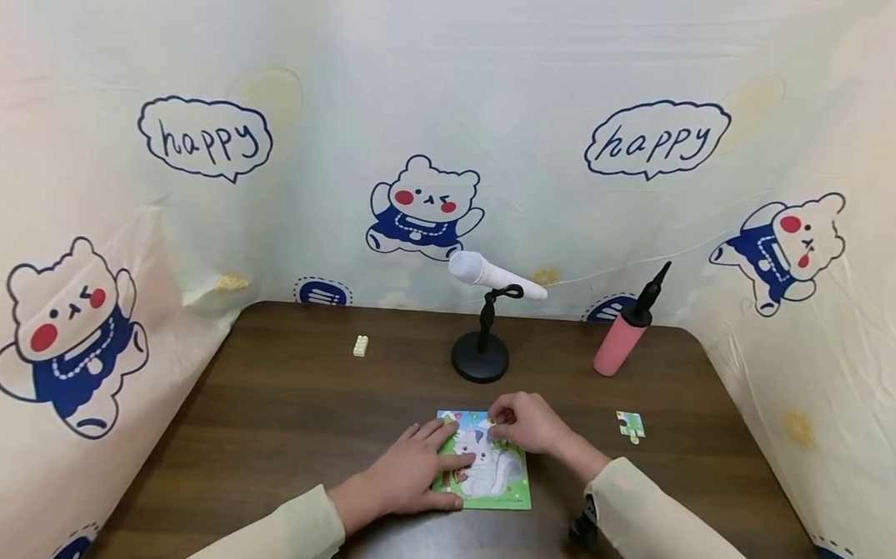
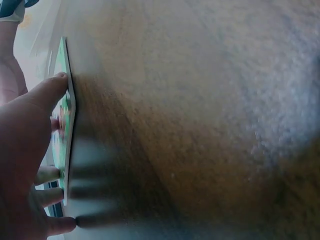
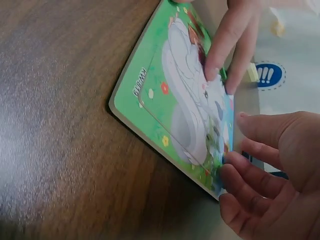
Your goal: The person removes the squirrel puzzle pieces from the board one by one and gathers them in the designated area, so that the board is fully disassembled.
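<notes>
A square jigsaw puzzle [image 1: 495, 482] with a white squirrel-like animal on a green ground lies flat on the table. My left hand [image 1: 413, 470] spreads its fingers over the puzzle's left side, thumb near the lower edge. At the upper right corner is my right hand [image 1: 532, 425], its bent fingers touching the puzzle. In the right wrist view, that hand's thumb stands apart from its fingertips [image 3: 227, 170], which rest at the board's edge. Right of the puzzle lies a loose jigsaw piece [image 1: 630, 426] in green, blue and white.
A white microphone [image 1: 496, 277] sits on a black stand [image 1: 480, 360] behind the puzzle. A pink hand pump [image 1: 620, 345] with a black nozzle stands at the back right. At the back left lies a cream toy brick [image 1: 361, 346]. Printed cloth [image 1: 547, 84] hangs around the brown table [image 1: 276, 422].
</notes>
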Demonstrator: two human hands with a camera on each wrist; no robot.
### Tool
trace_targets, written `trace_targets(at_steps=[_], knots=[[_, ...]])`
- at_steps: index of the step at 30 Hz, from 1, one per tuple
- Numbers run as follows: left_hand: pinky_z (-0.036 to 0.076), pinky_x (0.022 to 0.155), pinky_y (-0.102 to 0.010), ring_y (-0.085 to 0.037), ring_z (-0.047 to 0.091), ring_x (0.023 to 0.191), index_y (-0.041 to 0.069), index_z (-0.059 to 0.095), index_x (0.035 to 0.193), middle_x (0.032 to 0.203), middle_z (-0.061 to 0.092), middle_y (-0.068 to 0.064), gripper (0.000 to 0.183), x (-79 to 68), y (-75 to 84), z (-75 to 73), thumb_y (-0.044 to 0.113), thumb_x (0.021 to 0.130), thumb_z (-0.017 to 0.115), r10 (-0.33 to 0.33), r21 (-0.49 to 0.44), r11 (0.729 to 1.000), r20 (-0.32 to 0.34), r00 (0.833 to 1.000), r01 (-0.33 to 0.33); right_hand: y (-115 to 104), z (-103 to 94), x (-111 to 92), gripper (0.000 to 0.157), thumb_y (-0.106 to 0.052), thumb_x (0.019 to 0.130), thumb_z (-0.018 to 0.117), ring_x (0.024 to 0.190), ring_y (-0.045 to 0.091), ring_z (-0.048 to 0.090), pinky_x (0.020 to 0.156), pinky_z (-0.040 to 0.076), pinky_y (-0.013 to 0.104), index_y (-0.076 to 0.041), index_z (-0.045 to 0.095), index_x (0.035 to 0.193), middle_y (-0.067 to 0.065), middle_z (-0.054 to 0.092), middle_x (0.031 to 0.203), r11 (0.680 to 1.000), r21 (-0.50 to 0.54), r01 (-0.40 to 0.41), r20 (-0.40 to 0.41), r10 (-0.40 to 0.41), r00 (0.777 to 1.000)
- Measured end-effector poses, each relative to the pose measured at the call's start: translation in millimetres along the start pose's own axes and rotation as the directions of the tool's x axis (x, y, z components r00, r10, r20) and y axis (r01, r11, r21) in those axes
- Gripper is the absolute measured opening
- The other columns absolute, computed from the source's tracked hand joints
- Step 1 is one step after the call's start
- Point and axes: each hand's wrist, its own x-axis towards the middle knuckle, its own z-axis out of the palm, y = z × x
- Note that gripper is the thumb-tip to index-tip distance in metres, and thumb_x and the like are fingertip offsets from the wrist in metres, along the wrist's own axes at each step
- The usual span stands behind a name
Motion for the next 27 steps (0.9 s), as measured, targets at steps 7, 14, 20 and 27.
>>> trace_targets(at_steps=[7, 14, 20, 27], knots=[[0.038, 0.111, -0.065, -0.036, 0.034, 0.151, 0.044, 0.049, 0.151, 0.165, 0.036, -0.012, 0.067, -2.0, 1.7, 3.8, 0.075, 0.093, 0.052, 0.001, 0.001, 1.000, -0.001, 1.000, -0.001, -4.3, 6.7, -1.0, 0.017, -0.016, 0.088, 0.081, 0.076, 0.011, 0.059, 0.067, 0.051, 0.029, -0.009, 0.076, 0.103, -0.004, 0.069, 0.085, 1.000, -0.014, -0.010, 0.005, 0.010, 1.000], [0.037, 0.111, -0.067, -0.038, 0.031, 0.153, 0.047, 0.048, 0.151, 0.166, 0.034, -0.014, 0.064, -1.3, 0.3, 3.8, 0.075, 0.093, 0.052, -0.018, -0.004, 1.000, 0.008, 1.000, 0.018, -8.6, 6.7, 2.7, 0.021, -0.017, 0.088, 0.082, 0.074, 0.012, 0.057, 0.067, 0.048, 0.029, -0.008, 0.075, 0.106, -0.004, 0.065, 0.082, 0.999, -0.025, -0.028, 0.002, 0.029, 1.000], [0.038, 0.108, -0.069, -0.040, 0.033, 0.152, 0.046, 0.050, 0.149, 0.164, 0.037, -0.016, 0.063, -0.3, 2.1, 1.8, 0.074, 0.093, 0.052, -0.011, -0.028, 1.000, 0.011, 1.000, 0.011, -8.4, 8.6, 4.9, 0.025, -0.015, 0.086, 0.084, 0.071, 0.013, 0.056, 0.064, 0.046, 0.029, -0.006, 0.072, 0.106, -0.002, 0.063, 0.079, 0.997, 0.011, -0.079, -0.012, 0.079, 0.997], [0.039, 0.107, -0.069, -0.039, 0.034, 0.151, 0.046, 0.051, 0.149, 0.164, 0.037, -0.016, 0.063, -0.3, 3.5, 1.0, 0.075, 0.093, 0.052, -0.013, -0.003, 1.000, 0.012, 1.000, 0.013, -6.2, 13.5, 6.1, 0.032, -0.013, 0.080, 0.089, 0.071, 0.013, 0.053, 0.066, 0.044, 0.029, -0.006, 0.071, 0.106, -0.002, 0.060, 0.079, 0.995, 0.009, -0.096, -0.033, 0.096, 0.995]])
